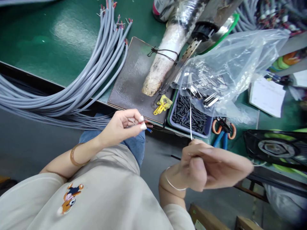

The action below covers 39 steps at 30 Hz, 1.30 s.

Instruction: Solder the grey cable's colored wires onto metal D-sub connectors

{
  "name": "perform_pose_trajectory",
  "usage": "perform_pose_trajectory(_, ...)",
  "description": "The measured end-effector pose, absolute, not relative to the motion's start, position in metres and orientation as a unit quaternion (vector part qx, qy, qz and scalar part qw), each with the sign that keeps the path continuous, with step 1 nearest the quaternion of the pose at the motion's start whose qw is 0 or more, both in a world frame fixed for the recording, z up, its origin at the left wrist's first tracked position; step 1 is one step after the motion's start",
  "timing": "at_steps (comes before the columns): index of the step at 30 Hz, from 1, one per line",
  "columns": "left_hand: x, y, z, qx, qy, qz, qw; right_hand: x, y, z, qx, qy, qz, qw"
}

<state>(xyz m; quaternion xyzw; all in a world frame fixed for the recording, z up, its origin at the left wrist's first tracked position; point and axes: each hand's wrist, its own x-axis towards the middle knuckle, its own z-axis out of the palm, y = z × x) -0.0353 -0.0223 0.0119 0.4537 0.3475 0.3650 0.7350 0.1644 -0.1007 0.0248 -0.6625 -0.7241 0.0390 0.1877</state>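
My left hand (124, 126) is closed in a pinch near the bench's front edge. Thin coloured wires (149, 130), red and blue ends among them, show at its fingertips, and a pale strand runs inside the fingers. To the right, my right hand (208, 166) is closed, slightly blurred, in front of the bench. A thin white strand (191, 118) rises from its fingers across a blue tray (208, 131) of short black tubes (189, 115). The strand's grip point is partly hidden by the hand.
Grey cables (79, 92) hang over the bench edge at left. A dark board (129, 83) bears a wrapped white roll (163, 60) and yellow pieces (163, 104). A clear bag (230, 70) of metal parts overlaps the tray. Pliers (224, 131) and a black fan (273, 148) are at right.
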Motion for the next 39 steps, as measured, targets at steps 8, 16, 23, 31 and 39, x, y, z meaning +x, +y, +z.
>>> perform_pose_trajectory(8,-0.03,-0.027,0.04,0.668,0.074,0.19,0.716,0.22,-0.068,0.066,-0.744,-0.667,-0.024,0.016)
perform_pose_trajectory(16,-0.033,-0.016,0.001,0.309,0.374,0.4,0.777,0.26,0.009,0.036,-0.799,-0.589,-0.122,-0.021)
perform_pose_trajectory(23,-0.042,-0.011,-0.001,0.256,0.386,0.381,0.8,0.279,0.035,0.018,-0.767,-0.64,-0.026,0.021)
perform_pose_trajectory(31,-0.043,-0.012,0.001,0.25,0.39,0.371,0.805,0.289,0.001,0.038,-0.786,-0.618,-0.019,0.002)
perform_pose_trajectory(39,-0.036,-0.015,0.003,0.256,0.398,0.363,0.803,0.277,0.013,0.037,-0.77,-0.637,-0.039,0.001)
